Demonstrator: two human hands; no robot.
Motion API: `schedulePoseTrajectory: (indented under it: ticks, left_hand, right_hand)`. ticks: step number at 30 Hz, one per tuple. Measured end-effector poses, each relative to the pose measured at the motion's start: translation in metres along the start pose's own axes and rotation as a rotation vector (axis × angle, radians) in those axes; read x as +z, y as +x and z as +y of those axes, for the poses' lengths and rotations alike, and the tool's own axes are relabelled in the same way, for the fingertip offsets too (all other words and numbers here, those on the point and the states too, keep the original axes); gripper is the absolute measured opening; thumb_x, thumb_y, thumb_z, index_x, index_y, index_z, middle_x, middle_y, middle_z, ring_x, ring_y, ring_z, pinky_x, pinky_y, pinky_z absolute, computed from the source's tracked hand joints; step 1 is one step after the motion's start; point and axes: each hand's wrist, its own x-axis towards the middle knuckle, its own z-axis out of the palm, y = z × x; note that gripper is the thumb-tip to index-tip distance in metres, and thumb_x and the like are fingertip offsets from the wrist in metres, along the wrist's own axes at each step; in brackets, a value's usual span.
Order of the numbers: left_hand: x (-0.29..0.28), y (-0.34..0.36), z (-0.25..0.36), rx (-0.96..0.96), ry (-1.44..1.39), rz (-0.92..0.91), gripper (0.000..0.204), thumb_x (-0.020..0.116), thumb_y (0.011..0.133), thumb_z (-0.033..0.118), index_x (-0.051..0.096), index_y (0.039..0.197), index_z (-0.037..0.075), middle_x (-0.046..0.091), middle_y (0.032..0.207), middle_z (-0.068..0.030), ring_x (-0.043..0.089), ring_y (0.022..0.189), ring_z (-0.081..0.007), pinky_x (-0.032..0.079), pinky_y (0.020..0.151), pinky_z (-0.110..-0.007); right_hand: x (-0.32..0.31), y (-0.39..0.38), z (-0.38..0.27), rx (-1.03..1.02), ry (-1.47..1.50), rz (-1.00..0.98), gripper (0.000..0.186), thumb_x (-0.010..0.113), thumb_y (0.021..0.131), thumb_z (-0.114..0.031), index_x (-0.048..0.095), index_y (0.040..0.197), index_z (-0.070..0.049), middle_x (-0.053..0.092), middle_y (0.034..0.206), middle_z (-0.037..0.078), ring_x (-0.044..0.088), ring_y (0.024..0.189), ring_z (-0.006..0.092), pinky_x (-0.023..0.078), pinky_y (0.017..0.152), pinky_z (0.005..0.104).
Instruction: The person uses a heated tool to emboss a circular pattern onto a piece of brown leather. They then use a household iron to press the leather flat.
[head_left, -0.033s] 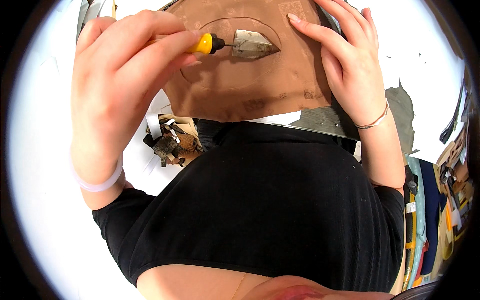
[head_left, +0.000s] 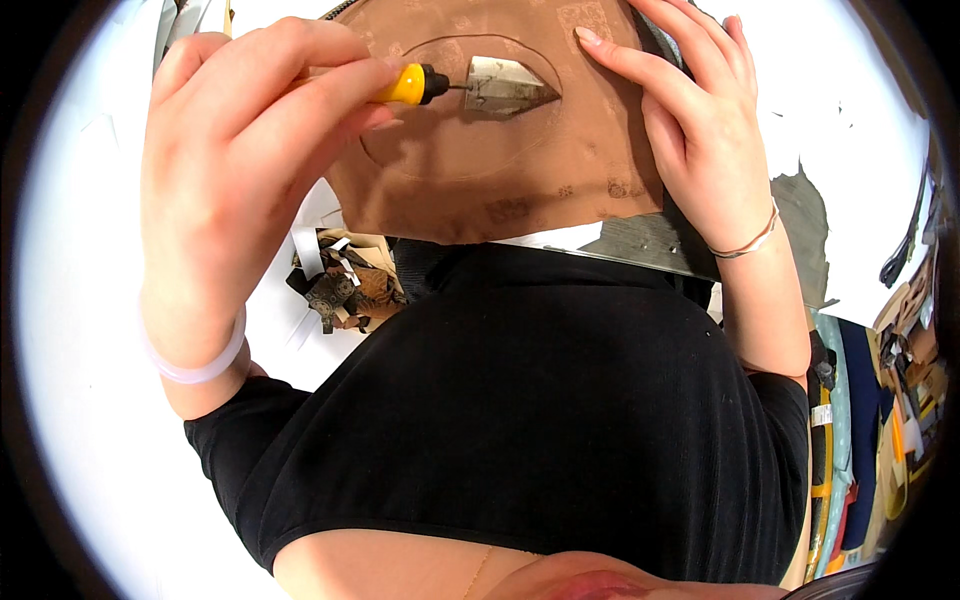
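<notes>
One brown sheet [head_left: 450, 190] under my splayed right hand [head_left: 700, 125]
Left hand [head_left: 245, 130] pinches yellow-handled tool [head_left: 408, 85]; scraps [head_left: 345, 290] heaped near left.

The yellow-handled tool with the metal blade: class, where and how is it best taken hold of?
Probably by the yellow handle, from the left, as the left hand holds it. The handle is thick enough to pinch; the black collar leads to a thin shaft, and the blade tapers to a point facing right.
</notes>
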Motion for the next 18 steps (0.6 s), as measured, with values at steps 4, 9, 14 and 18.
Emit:
schedulePoseTrajectory:
  ticks: [4,9,14,18]
  left_hand:
    - [0.0,0.0034,0.0029,-0.019,-0.006,0.022,0.03,0.087,0.081,0.012,0.079,0.11,0.008,0.076,0.108,-0.0035,0.064,0.09,-0.0203,0.048,0.08,-0.033]
    - [-0.0011,0.0011,0.0031,-0.013,-0.018,-0.006,0.03,0.087,0.081,0.012,0.08,0.11,0.007,0.076,0.108,-0.0036,0.064,0.089,-0.0202,0.048,0.08,-0.033]
    - [-0.0041,-0.0017,0.0038,0.0,-0.04,-0.031,0.028,0.086,0.081,0.012,0.08,0.108,0.006,0.076,0.108,-0.0039,0.063,0.088,-0.0193,0.047,0.079,-0.032]
    - [-0.005,-0.0002,0.0037,0.018,-0.047,-0.039,0.027,0.085,0.082,0.011,0.08,0.107,0.006,0.076,0.107,-0.0043,0.063,0.088,-0.0187,0.046,0.079,-0.032]
  right_hand:
    - [-0.0024,0.0012,-0.002,0.026,-0.018,-0.038,0.025,0.073,0.096,-0.005,0.079,0.119,-0.011,0.063,0.141,0.022,0.058,0.125,0.0379,0.041,0.11,0.0476]
    - [0.0017,-0.0013,0.0004,0.007,0.012,0.006,0.025,0.072,0.096,-0.005,0.079,0.119,-0.011,0.063,0.141,0.021,0.058,0.125,0.0377,0.041,0.112,0.048]
    - [-0.0023,0.0001,-0.0013,-0.026,-0.026,-0.015,0.025,0.073,0.096,-0.005,0.079,0.119,-0.011,0.064,0.141,0.021,0.058,0.125,0.0375,0.04,0.112,0.0482]
    - [0.0032,-0.0031,0.0042,-0.013,0.007,0.012,0.025,0.073,0.095,-0.005,0.079,0.119,-0.011,0.064,0.141,0.021,0.058,0.125,0.0372,0.041,0.112,0.0476]
